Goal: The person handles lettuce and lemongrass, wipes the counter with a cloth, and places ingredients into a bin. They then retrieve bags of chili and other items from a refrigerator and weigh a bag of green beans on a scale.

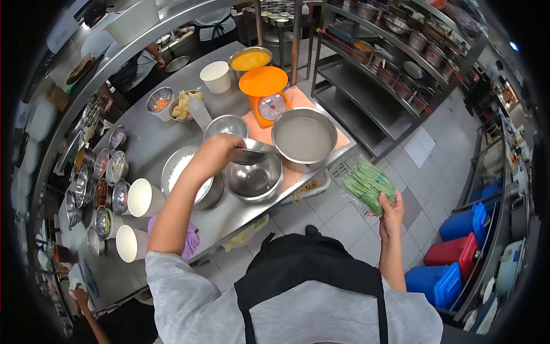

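Observation:
My left hand (220, 153) is closed on the rim of a small metal bowl (253, 152), tilted above a larger empty metal bowl (254, 176). Out to the right, over the floor, my right hand (391, 213) grips a clear plastic bag of green beans (366, 183). Between the hands stands a wide pot of cloudy liquid (304, 136) at the table corner. Behind it is an orange scale (270, 106) on a pinkish cloth (298, 98). Another metal bowl (227, 126) is just behind my left hand, and a bowl of white contents (179, 171) lies beneath my left forearm.
The steel table (143, 137) also holds white tubs (215, 77), a pot of yellow liquid (250, 59) and several ingredient bowls (117, 166). A shelf rack (358, 86) stands beyond. Blue bins (435, 284) and a red bin (452, 256) are at right. Other people work at the upper left and lower left.

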### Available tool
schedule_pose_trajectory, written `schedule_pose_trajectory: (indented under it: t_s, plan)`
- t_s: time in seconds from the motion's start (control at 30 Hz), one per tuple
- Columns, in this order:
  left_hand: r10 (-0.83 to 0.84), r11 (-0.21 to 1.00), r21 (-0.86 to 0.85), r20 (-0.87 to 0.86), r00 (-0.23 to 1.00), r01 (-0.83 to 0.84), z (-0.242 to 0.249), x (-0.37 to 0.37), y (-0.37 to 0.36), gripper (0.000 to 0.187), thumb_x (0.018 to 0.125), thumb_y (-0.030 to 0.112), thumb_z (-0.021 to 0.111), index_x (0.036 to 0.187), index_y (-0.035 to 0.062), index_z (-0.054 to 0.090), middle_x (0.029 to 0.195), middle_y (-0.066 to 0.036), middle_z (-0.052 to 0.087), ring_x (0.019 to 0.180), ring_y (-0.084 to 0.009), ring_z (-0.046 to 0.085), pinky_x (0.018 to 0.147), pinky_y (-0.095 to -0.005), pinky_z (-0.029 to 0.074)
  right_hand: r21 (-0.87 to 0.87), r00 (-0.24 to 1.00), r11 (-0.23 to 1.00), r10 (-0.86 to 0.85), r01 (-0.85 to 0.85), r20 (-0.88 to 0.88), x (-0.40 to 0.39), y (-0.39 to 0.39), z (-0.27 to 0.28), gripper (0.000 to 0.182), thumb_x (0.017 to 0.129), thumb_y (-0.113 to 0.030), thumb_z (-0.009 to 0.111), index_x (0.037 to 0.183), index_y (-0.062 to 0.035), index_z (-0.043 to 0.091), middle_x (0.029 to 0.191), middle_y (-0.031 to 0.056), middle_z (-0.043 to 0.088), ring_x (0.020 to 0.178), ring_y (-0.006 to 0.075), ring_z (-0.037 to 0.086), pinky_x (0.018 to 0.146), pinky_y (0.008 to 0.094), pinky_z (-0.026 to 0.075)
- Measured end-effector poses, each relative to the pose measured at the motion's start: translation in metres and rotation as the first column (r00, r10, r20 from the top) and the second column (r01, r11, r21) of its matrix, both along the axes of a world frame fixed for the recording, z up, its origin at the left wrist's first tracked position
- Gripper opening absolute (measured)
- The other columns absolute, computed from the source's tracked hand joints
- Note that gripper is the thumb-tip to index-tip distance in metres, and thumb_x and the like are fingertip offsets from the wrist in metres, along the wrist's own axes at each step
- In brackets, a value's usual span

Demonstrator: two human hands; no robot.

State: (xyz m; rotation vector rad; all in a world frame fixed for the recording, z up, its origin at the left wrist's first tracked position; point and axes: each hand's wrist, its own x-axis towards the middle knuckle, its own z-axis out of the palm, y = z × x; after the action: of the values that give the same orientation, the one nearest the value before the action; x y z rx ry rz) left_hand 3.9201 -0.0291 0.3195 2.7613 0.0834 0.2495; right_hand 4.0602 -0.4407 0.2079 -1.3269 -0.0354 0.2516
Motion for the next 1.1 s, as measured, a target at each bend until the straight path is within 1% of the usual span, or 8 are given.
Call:
schedule_pose_trajectory:
  t_s: [0.13,0.27,0.37,0.43,0.6,0.77,0.87,1.1]
  plan:
    - [0.136,0.963,-0.22,-0.09,0.987,-0.153,0.037,0.032,0.024,0.016,0.079,0.006,0.064,0.093,-0.0019,0.062,0.078,-0.011,0.065,0.071,-0.0125,0.061,0.065,-0.0279,0.048,0.011,1.0,1.0,0.017,-0.017,0.007,0.05,0.019,0.011,0.037,0.083,-0.013,0.066,0.112,-0.0027,0.047,0.094,0.0097,0.061,0.071,0.0174,0.063,0.044,0.0274,0.052]
    - [0.192,0.981,-0.094,0.27,0.943,-0.172,0.056,0.075,0.03,0.015,0.079,0.004,0.063,0.093,-0.0012,0.063,0.083,-0.012,0.065,0.077,-0.0189,0.063,0.07,-0.0294,0.048,0.022,0.994,0.995,0.097,-0.098,0.039,0.109,0.031,0.017,0.037,0.083,-0.012,0.065,0.114,-0.0026,0.047,0.096,0.01,0.061,0.075,0.0176,0.063,0.046,0.0287,0.051]
    - [0.127,0.992,-0.06,0.474,0.871,-0.112,0.007,0.132,0.05,0.02,0.075,0.004,0.059,0.094,0.0019,0.062,0.088,-0.015,0.063,0.084,-0.031,0.061,0.073,-0.0369,0.049,0.03,0.992,0.999,0.014,-0.017,0.122,0.145,0.043,0.007,0.035,0.086,-0.014,0.06,0.117,-0.0039,0.046,0.099,0.0096,0.06,0.075,0.0157,0.062,0.045,0.0274,0.051]
    - [0.064,0.947,0.226,0.569,0.82,-0.23,-0.024,0.163,0.055,0.02,0.074,0.005,0.055,0.094,0.0032,0.06,0.088,-0.014,0.062,0.084,-0.0315,0.06,0.074,-0.0401,0.048,0.009,0.991,0.997,0.077,-0.078,0.11,0.165,0.049,0.005,0.036,0.086,-0.016,0.06,0.118,-0.0061,0.046,0.1,0.0082,0.06,0.076,0.0149,0.061,0.045,0.0263,0.05]
    - [0.142,0.881,0.303,0.563,0.814,-0.363,-0.095,0.205,0.064,0.017,0.073,0.005,0.053,0.09,0.0051,0.055,0.086,-0.01,0.059,0.084,-0.0275,0.058,0.083,-0.0366,0.047,0.046,0.985,0.986,0.158,-0.161,0.065,0.191,0.072,0.03,0.034,0.087,-0.017,0.06,0.117,-0.0068,0.046,0.1,0.0078,0.059,0.077,0.0164,0.06,0.044,0.0269,0.047]
    - [0.22,0.887,0.261,0.487,0.846,-0.381,-0.117,0.209,0.067,0.021,0.076,0.005,0.052,0.097,0.0071,0.055,0.092,-0.007,0.06,0.094,-0.0261,0.058,0.102,-0.0454,0.035,0.04,0.967,0.968,0.246,-0.249,0.069,0.213,0.11,0.046,0.032,0.088,-0.021,0.059,0.114,-0.007,0.047,0.101,0.0061,0.059,0.08,0.0158,0.061,0.046,0.0265,0.049]
    - [0.233,0.847,0.236,0.64,0.732,-0.476,-0.093,0.196,0.045,0.027,0.077,0.007,0.054,0.105,0.0086,0.055,0.103,-0.005,0.061,0.104,-0.0259,0.055,0.104,-0.0511,0.028,0.024,0.941,0.945,0.322,-0.326,0.102,0.223,0.147,0.052,0.032,0.089,-0.022,0.057,0.116,-0.0069,0.048,0.103,0.0058,0.059,0.085,0.0156,0.06,0.051,0.0276,0.05]
    - [0.319,0.874,0.109,0.606,0.728,-0.473,-0.064,0.067,-0.054,0.038,0.074,0.008,0.065,0.111,0.0078,0.055,0.107,-0.007,0.061,0.105,-0.0252,0.056,0.101,-0.0502,0.029,0.112,0.751,0.745,0.635,-0.658,0.182,0.23,0.297,0.101,0.032,0.089,-0.015,0.056,0.117,-0.002,0.05,0.105,0.0087,0.06,0.091,0.0183,0.061,0.067,0.0353,0.056]
